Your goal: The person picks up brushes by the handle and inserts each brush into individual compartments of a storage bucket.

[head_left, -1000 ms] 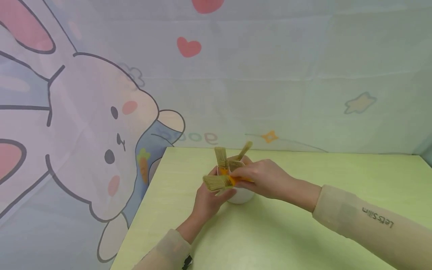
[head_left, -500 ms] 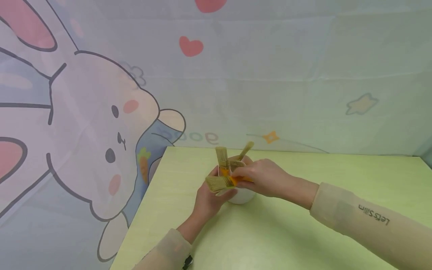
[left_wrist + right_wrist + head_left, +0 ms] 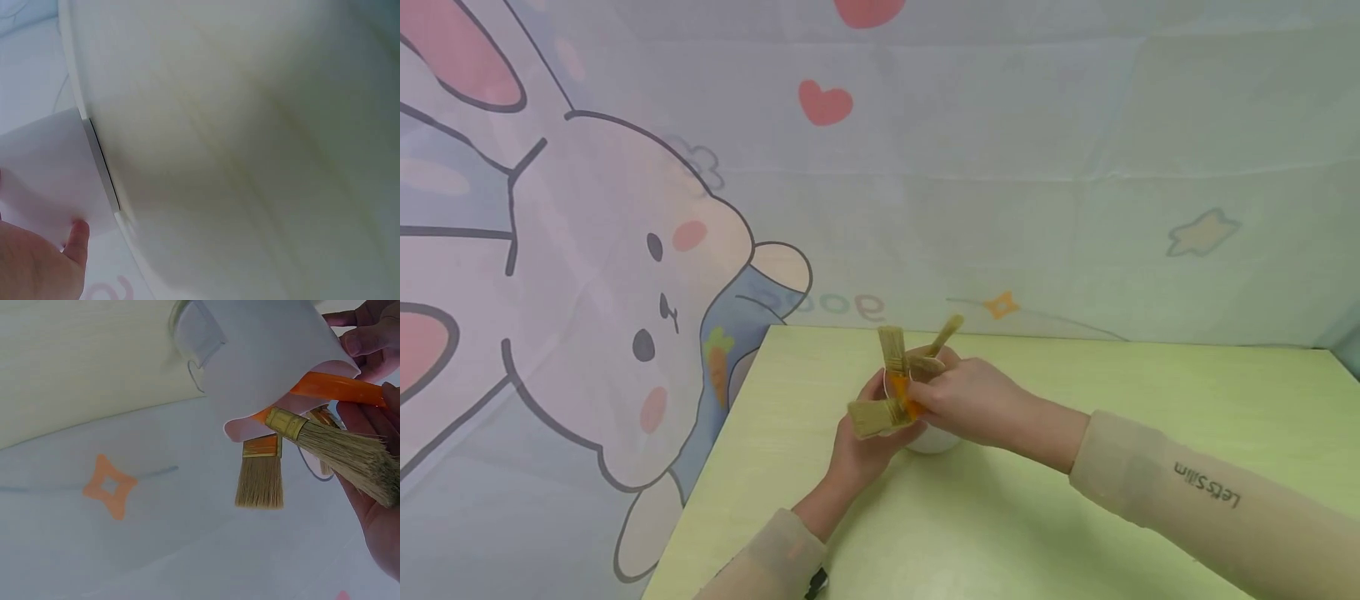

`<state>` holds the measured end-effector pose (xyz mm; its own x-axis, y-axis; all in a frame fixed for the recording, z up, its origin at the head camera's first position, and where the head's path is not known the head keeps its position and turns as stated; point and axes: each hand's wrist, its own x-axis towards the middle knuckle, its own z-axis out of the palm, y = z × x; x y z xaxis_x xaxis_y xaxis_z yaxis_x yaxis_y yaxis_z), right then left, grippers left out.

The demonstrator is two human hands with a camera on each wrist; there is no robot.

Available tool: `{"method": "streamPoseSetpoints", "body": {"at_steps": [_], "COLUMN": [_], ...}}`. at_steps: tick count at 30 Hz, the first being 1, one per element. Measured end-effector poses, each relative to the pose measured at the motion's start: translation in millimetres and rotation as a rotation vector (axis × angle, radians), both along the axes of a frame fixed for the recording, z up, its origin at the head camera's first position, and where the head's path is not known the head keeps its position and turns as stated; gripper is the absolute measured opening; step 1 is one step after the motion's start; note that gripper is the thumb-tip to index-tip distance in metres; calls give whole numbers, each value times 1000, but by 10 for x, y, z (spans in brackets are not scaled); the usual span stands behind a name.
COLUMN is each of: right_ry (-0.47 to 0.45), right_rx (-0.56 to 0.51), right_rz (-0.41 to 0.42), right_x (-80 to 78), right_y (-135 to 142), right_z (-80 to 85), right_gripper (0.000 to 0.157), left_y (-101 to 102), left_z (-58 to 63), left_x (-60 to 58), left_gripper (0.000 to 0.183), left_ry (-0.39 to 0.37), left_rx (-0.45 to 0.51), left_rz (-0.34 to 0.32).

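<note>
A white cup (image 3: 934,439) stands on the table, and my left hand (image 3: 857,450) holds its side. In the left wrist view, the left thumb presses against the smooth white cup wall (image 3: 47,172). My right hand (image 3: 973,402) is at the cup's mouth and pinches a paintbrush by its orange handle (image 3: 340,389). That brush's pale bristles (image 3: 874,417) point left in the head view, outside the rim. More paintbrushes stick out of the cup, including a flat brush (image 3: 259,481) and one leaning back right (image 3: 947,333). Part of the rim is hidden behind the right hand.
The pale green table (image 3: 1112,483) has its back edge close behind the cup. A cloth backdrop (image 3: 1000,150) with a cartoon rabbit (image 3: 647,308) hangs behind and to the left. A small dark object (image 3: 816,582) shows by the left sleeve.
My right hand has shifted slightly left and turned, swinging the held paintbrush's bristles a little to the left and lower. The left hand and the cup have stayed nearly still.
</note>
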<state>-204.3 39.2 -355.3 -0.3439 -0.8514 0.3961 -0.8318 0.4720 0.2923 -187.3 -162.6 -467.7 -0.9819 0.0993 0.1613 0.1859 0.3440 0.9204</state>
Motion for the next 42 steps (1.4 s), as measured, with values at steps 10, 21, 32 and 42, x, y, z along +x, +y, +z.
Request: {"method": "streamPoseSetpoints", "body": {"at_steps": [10,21,32,42], "right_ry": [-73,-175,-84,-13], "right_rx": [106,78,124,142], "right_rz": [-72,-135,-132,-112], "right_x": [7,-13,-27,-55], "right_y": [-69,-93,-136,-139], "right_z": [25,31,18,-28], "right_gripper": [21,18,20,30], "left_y": [11,13,17,27], "left_z": [-11,-82,-91,-107], "left_x": [21,6,-6,-19], "left_gripper": [88,82,82,84], "left_ry": [19,39,18,-3], "left_rx": [-17,164,209,215], "left_rz": [21,-42,-31,-7]}}
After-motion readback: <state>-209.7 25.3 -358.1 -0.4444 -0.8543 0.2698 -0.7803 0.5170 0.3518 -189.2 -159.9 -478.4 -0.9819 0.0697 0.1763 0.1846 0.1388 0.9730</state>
